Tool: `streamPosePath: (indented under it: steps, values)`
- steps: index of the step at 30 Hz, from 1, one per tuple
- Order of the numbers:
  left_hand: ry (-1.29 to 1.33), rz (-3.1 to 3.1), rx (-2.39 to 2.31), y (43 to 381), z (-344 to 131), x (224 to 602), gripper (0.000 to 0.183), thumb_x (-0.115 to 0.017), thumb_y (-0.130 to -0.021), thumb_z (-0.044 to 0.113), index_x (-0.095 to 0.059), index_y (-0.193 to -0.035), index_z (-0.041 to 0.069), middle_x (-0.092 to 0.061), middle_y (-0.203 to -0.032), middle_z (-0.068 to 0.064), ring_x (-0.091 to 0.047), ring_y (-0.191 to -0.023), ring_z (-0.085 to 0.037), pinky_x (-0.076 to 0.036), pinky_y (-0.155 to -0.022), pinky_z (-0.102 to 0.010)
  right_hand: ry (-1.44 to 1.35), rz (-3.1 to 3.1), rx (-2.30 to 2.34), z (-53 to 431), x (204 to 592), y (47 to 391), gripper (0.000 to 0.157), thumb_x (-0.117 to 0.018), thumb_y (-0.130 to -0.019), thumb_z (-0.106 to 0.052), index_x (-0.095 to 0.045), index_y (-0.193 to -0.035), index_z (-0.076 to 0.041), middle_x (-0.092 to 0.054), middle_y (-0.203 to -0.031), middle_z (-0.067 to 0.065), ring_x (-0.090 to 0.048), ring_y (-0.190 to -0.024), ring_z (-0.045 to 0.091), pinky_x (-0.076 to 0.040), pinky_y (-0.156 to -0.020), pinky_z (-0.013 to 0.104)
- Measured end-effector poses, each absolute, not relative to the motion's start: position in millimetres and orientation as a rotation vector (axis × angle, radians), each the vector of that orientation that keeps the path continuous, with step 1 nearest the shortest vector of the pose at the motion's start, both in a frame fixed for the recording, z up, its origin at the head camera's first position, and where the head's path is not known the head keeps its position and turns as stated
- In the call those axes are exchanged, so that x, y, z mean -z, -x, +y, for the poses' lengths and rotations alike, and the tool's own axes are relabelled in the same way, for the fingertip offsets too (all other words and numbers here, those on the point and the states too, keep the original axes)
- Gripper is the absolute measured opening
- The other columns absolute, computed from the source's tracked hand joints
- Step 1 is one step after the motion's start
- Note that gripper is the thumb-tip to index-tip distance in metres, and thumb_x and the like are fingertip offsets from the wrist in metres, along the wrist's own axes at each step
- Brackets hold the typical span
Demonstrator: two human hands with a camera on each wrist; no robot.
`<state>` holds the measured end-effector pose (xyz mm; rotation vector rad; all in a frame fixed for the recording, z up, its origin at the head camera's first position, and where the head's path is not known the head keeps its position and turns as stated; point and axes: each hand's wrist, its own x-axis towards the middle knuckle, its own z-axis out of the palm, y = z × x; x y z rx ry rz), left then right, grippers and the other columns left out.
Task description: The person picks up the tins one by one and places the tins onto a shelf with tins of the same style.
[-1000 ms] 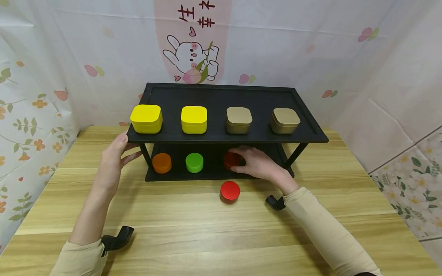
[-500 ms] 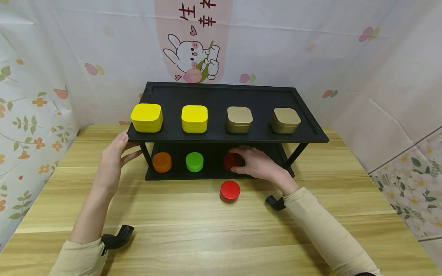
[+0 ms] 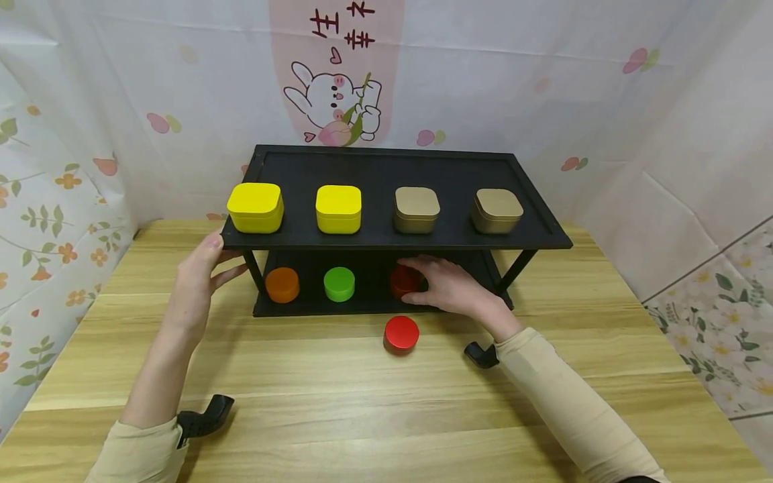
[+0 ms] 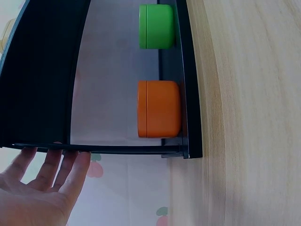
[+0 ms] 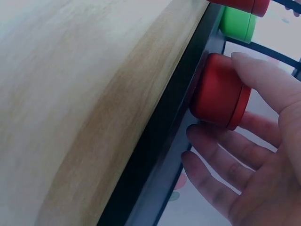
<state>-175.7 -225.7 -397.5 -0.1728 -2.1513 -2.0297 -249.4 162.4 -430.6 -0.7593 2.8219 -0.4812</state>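
My right hand (image 3: pixel 449 285) reaches under the top board of a black two-tier shelf (image 3: pixel 386 164). Its thumb and fingers curl round a round red lidded tin (image 5: pixel 221 92) that stands on the lower tier. At the shelf's left end, my left hand (image 3: pixel 199 268) touches the upper tier; in the left wrist view its straight fingers (image 4: pixel 75 176) meet the side edge. A second red tin (image 3: pixel 401 335) stands on the table just in front of the shelf. Further left on the lower tier are a green tin (image 3: pixel 339 284) and an orange tin (image 3: pixel 282 285).
Two yellow square tins, the left one (image 3: pixel 255 208) and the right one (image 3: pixel 339 209), stand on the top tier. Beside them are two beige square tins, one (image 3: pixel 417 210) nearer the middle and another (image 3: pixel 496 210) further right. A wooden table (image 3: pixel 338 416) carries the shelf; patterned cloth (image 3: pixel 513 87) hangs behind.
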Motion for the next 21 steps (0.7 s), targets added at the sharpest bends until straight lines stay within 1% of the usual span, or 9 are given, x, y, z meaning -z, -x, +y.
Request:
streamPosePath:
  steps: [4, 7, 14, 21]
  values:
    - [0.172, -2.157, 2.024, 175.3, -225.7, 397.3, 0.048, -0.040, -0.110, 0.045, -0.059, -0.143, 0.016, -0.058, -0.131, 0.009, -0.056, -0.118, -0.013, -0.056, -0.092, -0.010, 0.766, 2.829, 0.482, 164.9, 428.7, 246.7, 0.075, -0.077, -0.091, -0.043, -0.047, -0.155, -0.019, -0.055, -0.152, 0.010, -0.057, -0.136, 0.029, -0.051, -0.113, 0.051]
    - [0.175, -2.155, 2.028, 175.5, -225.8, 397.4, 0.048, -0.040, -0.110, 0.045, -0.059, -0.143, 0.015, -0.058, -0.132, 0.010, -0.056, -0.119, -0.013, -0.056, -0.092, -0.010, 0.778, 2.850, 0.495, 167.6, 426.9, 243.4, 0.076, -0.077, -0.091, -0.043, -0.046, -0.155, -0.019, -0.056, -0.151, 0.011, -0.058, -0.134, 0.028, -0.052, -0.111, 0.051]
    - [0.188, -2.119, 2.057, 175.6, -225.9, 398.3, 0.047, -0.041, -0.110, 0.044, -0.059, -0.142, 0.015, -0.059, -0.129, 0.009, -0.057, -0.117, -0.011, -0.057, -0.092, -0.011, 0.806, 2.904, 0.523, 173.4, 423.5, 234.5, 0.073, -0.079, -0.090, -0.043, -0.050, -0.152, -0.020, -0.060, -0.142, 0.009, -0.065, -0.117, 0.024, -0.059, -0.098, 0.044]
    - [0.187, -2.108, 2.066, 176.0, -225.6, 398.4, 0.044, -0.041, -0.110, 0.043, -0.062, -0.139, 0.017, -0.060, -0.128, 0.009, -0.057, -0.117, -0.011, -0.057, -0.092, -0.012, 0.805, 2.959, 0.545, 176.8, 418.6, 223.3, 0.070, -0.080, -0.089, -0.043, -0.053, -0.150, -0.021, -0.063, -0.137, 0.007, -0.068, -0.110, 0.023, -0.060, -0.088, 0.042]
